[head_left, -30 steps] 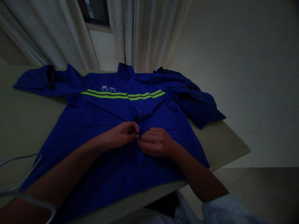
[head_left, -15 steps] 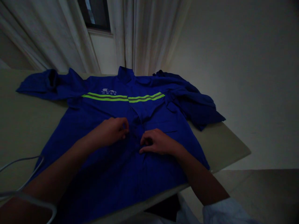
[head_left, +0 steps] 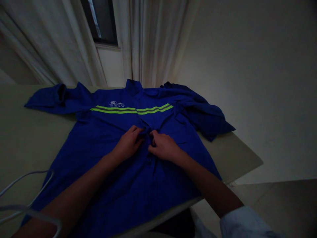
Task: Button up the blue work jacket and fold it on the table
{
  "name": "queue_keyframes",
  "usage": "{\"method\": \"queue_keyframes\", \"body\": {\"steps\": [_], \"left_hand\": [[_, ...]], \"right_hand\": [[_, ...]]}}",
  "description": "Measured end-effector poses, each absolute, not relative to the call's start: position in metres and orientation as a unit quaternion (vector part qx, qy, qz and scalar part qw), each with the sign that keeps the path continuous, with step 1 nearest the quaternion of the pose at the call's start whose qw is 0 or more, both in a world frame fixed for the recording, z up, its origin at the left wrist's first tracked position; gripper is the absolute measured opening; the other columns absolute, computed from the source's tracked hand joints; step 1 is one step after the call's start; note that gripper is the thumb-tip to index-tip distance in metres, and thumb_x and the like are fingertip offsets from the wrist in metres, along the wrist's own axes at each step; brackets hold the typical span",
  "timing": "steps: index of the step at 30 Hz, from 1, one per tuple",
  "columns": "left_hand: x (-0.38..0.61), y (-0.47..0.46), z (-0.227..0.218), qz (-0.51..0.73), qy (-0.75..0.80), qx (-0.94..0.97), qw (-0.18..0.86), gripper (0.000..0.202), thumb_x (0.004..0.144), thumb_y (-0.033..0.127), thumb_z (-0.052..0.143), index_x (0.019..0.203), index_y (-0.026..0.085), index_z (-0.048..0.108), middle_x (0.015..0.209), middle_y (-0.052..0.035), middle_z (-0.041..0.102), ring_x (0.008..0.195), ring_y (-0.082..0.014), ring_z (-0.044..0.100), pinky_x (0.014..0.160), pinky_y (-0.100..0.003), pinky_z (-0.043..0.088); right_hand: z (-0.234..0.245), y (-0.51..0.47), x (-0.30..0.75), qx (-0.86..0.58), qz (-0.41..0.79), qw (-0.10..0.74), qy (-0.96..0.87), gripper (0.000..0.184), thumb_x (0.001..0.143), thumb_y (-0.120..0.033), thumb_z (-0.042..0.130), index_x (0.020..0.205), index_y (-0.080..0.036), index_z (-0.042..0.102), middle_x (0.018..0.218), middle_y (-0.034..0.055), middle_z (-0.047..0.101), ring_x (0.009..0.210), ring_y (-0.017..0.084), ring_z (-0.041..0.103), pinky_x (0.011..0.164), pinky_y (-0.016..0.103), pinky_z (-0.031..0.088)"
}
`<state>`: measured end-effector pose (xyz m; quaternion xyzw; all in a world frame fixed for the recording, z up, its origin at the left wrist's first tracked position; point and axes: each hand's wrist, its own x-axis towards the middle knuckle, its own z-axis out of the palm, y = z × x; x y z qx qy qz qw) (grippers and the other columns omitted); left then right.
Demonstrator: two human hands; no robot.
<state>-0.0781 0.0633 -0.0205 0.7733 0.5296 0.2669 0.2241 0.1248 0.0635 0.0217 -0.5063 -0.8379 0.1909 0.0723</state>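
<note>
A blue work jacket lies front side up, its collar at the far side and its sleeves out to both sides. A yellow-green reflective band with a grey stripe crosses the chest, below a white printed logo. At the middle of the front opening, my left hand pinches the fabric near the placket edge. Close beside it, my right hand is closed on the other side of the opening, fingers curled at the cloth. The fabric is raised and creased between both hands. Whatever lies under my fingertips is hidden.
The jacket rests on a pale table, whose corner juts out at the right. A white cable loops at the lower left, over my left forearm. Behind the table hang light curtains beside a dark window. The room is dim.
Both hands have moved closer together and up the front opening, and my left hand now grips cloth it was hovering over. The view has tipped slightly upward.
</note>
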Motion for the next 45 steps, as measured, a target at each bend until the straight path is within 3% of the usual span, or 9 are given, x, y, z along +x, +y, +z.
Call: {"method": "queue_keyframes", "body": {"steps": [2, 5, 8, 14, 22, 25, 32, 41, 45], "left_hand": [[-0.078, 0.064, -0.022, 0.245, 0.543, 0.777, 0.203, 0.018, 0.093, 0.024, 0.057, 0.107, 0.021, 0.068, 0.111, -0.0101, 0.064, 0.095, -0.0243, 0.066, 0.085, -0.038, 0.053], [-0.078, 0.064, -0.021, 0.241, 0.544, 0.782, 0.187, 0.015, 0.094, 0.022, 0.054, 0.088, 0.022, 0.067, 0.100, -0.0087, 0.065, 0.091, -0.0235, 0.066, 0.081, -0.035, 0.051], [-0.080, 0.065, -0.022, 0.282, 0.541, 0.766, 0.201, 0.015, 0.096, 0.025, 0.056, 0.096, 0.022, 0.070, 0.099, -0.0071, 0.066, 0.088, -0.0214, 0.065, 0.079, -0.033, 0.049], [-0.084, 0.066, -0.023, 0.317, 0.534, 0.748, 0.233, 0.017, 0.095, 0.032, 0.062, 0.099, 0.021, 0.074, 0.095, -0.0055, 0.068, 0.078, -0.0183, 0.064, 0.074, -0.032, 0.048], [-0.081, 0.060, -0.025, 0.259, 0.558, 0.779, 0.125, 0.022, 0.100, 0.035, 0.058, 0.094, 0.022, 0.075, 0.097, -0.0075, 0.071, 0.093, -0.0253, 0.063, 0.082, -0.039, 0.043], [-0.079, 0.061, -0.028, 0.253, 0.562, 0.780, 0.109, 0.020, 0.100, 0.033, 0.058, 0.093, 0.021, 0.074, 0.096, -0.0077, 0.070, 0.092, -0.0261, 0.062, 0.083, -0.040, 0.043], [-0.077, 0.062, -0.029, 0.259, 0.579, 0.760, 0.143, 0.017, 0.098, 0.032, 0.059, 0.093, 0.020, 0.070, 0.091, -0.0069, 0.066, 0.090, -0.0262, 0.061, 0.081, -0.039, 0.045], [-0.076, 0.065, -0.027, 0.262, 0.578, 0.754, 0.168, 0.014, 0.095, 0.028, 0.056, 0.091, 0.019, 0.067, 0.093, -0.0085, 0.067, 0.091, -0.0276, 0.062, 0.082, -0.041, 0.044], [-0.076, 0.066, -0.024, 0.275, 0.577, 0.742, 0.200, 0.014, 0.093, 0.028, 0.059, 0.092, 0.019, 0.070, 0.092, -0.0078, 0.069, 0.091, -0.0271, 0.063, 0.083, -0.040, 0.044]], "right_hand": [[0.025, 0.069, 0.120, -0.511, 0.159, 0.063, -0.843, 0.033, 0.090, -0.033, 0.069, 0.119, -0.020, 0.063, 0.097, 0.0091, 0.076, 0.089, 0.027, 0.071, 0.070, 0.032, 0.042], [0.016, 0.077, 0.114, -0.504, 0.164, 0.120, -0.840, 0.028, 0.088, -0.026, 0.067, 0.115, -0.019, 0.068, 0.098, 0.0083, 0.076, 0.089, 0.025, 0.071, 0.073, 0.032, 0.045], [0.000, 0.082, 0.116, -0.481, 0.219, 0.205, -0.824, 0.029, 0.084, -0.015, 0.065, 0.111, -0.018, 0.075, 0.097, 0.0059, 0.076, 0.085, 0.020, 0.068, 0.076, 0.030, 0.046], [-0.012, 0.091, 0.126, -0.447, 0.343, 0.304, -0.768, 0.027, 0.081, -0.012, 0.068, 0.104, -0.018, 0.081, 0.085, 0.0002, 0.073, 0.073, 0.014, 0.062, 0.070, 0.025, 0.046], [-0.005, 0.090, 0.128, -0.391, 0.288, 0.270, -0.831, 0.025, 0.097, -0.014, 0.057, 0.100, -0.018, 0.081, 0.097, 0.0047, 0.079, 0.088, 0.016, 0.069, 0.084, 0.028, 0.048], [-0.007, 0.091, 0.128, -0.406, 0.276, 0.273, -0.827, 0.018, 0.094, -0.013, 0.063, 0.099, -0.018, 0.080, 0.092, 0.0032, 0.078, 0.081, 0.016, 0.068, 0.078, 0.026, 0.047], [-0.007, 0.090, 0.128, -0.405, 0.280, 0.288, -0.821, 0.021, 0.098, -0.013, 0.059, 0.097, -0.020, 0.079, 0.087, 0.0005, 0.077, 0.077, 0.015, 0.068, 0.072, 0.026, 0.044], [-0.012, 0.092, 0.128, -0.402, 0.309, 0.294, -0.810, 0.004, 0.092, -0.021, 0.075, 0.095, -0.019, 0.077, 0.074, -0.0021, 0.071, 0.065, 0.012, 0.062, 0.065, 0.024, 0.044], [-0.015, 0.091, 0.127, -0.404, 0.295, 0.301, -0.812, 0.012, 0.091, -0.016, 0.076, 0.102, -0.020, 0.077, 0.076, -0.0020, 0.071, 0.066, 0.012, 0.063, 0.066, 0.024, 0.045]]}}
